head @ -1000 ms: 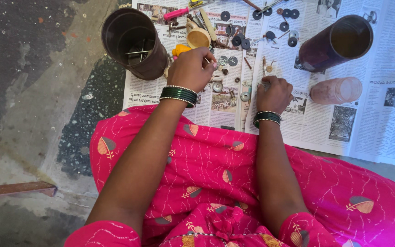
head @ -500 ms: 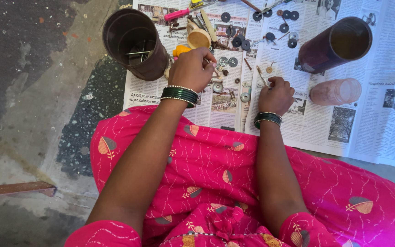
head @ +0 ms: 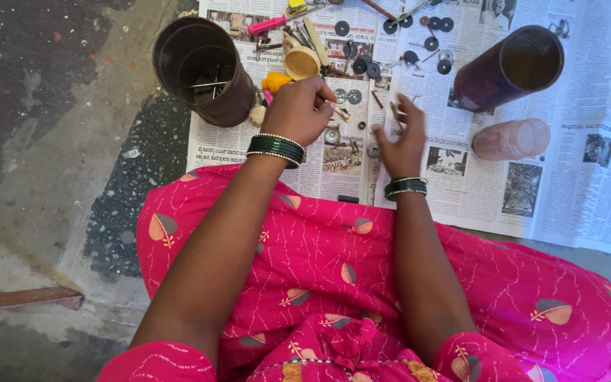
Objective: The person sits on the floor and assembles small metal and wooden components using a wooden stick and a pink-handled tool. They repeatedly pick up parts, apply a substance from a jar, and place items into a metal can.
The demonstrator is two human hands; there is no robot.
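Newspaper sheets (head: pixel 475 198) catch loose parts while your left hand (head: pixel 298 110) pinches a thin metal pin (head: pixel 339 111) and your right hand (head: pixel 402 138) hovers open-fingered.

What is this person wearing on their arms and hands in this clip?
Both forearms are bare, with no sleeves reaching them and no gloves. The left hand has a stack of dark green bangles edged with thin beaded silver ones at the wrist. The right hand has a narrower matching stack. Bright pink patterned cloth with leaf motifs covers the lap.
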